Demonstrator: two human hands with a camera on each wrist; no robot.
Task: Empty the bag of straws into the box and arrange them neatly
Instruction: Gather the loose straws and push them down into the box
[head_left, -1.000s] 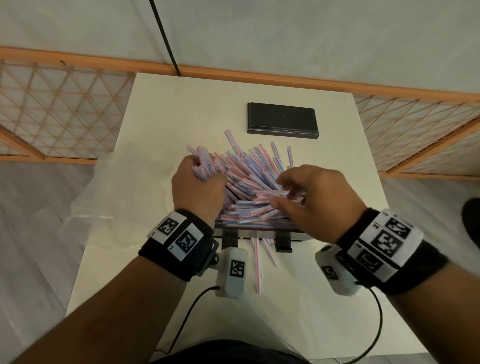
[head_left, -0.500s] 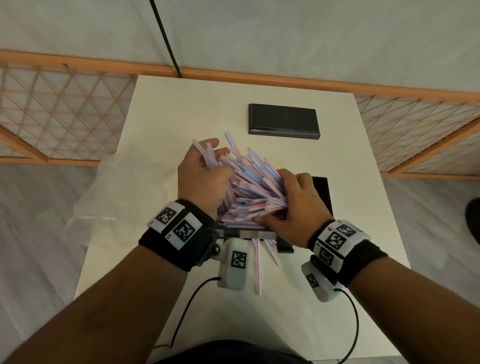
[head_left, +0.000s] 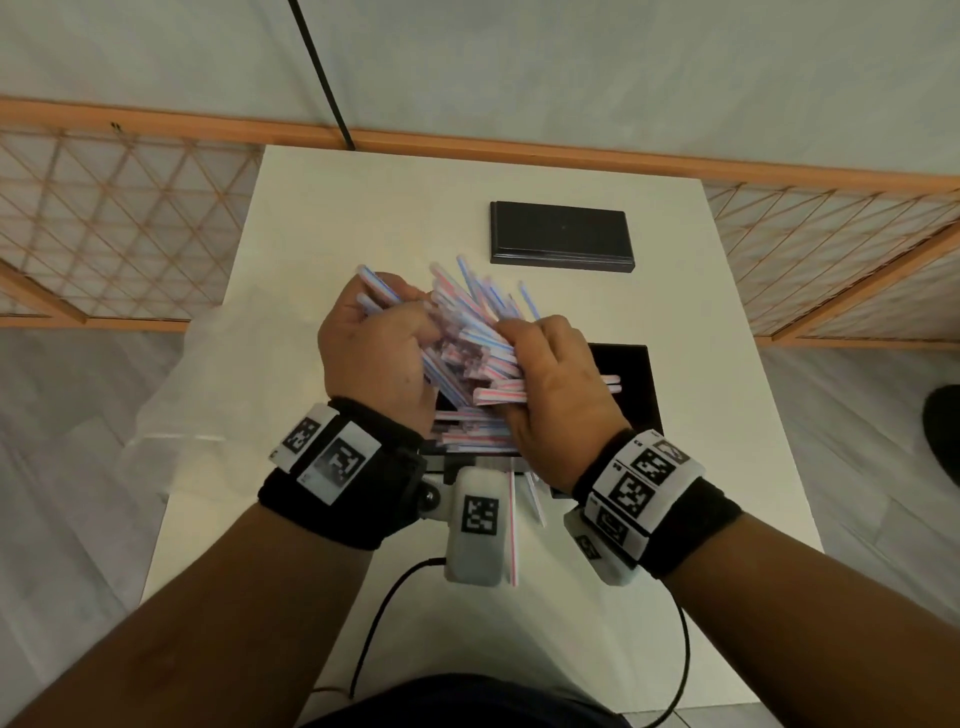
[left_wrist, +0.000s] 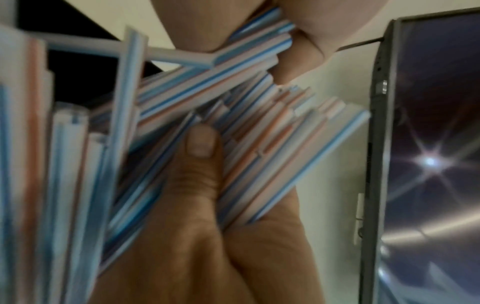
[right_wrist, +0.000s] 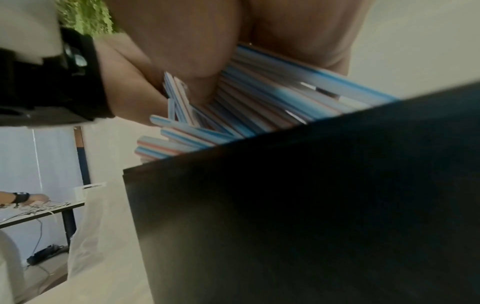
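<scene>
Both hands meet over the black box (head_left: 631, 382) near the middle of the white tabletop (head_left: 291, 218), and between them they gather a thick bundle of striped straws (head_left: 470, 332). The left hand (head_left: 371, 345) has its grip clamped on the straws from the left — in the left wrist view its thumb (left_wrist: 198, 148) presses across the bundle while the curled fingers wrap it from behind. The right hand (head_left: 550, 384) has its grip clamped on the same bundle from the right, fingers curled over the straw ends. The bundle is untidy: the far ends fan out toward the lid (head_left: 561, 234), a flat black piece lying at the far side of the tabletop, well apart from the box. More straws lie in the box under the hands, and two reach out to the right across its dark inside (head_left: 610, 382). A few loose straws (head_left: 514, 525) lie on the tabletop just near of the box, between the wrists. The clear bag (head_left: 208, 395) lies slack at the left edge of the tabletop, partly hanging over it. In the right wrist view the dark box wall (right_wrist: 311, 205) fills the lower part, with straw ends showing above its rim — the picture is blurred there. A wooden lattice screen (head_left: 119, 218) stands behind the tabletop.
</scene>
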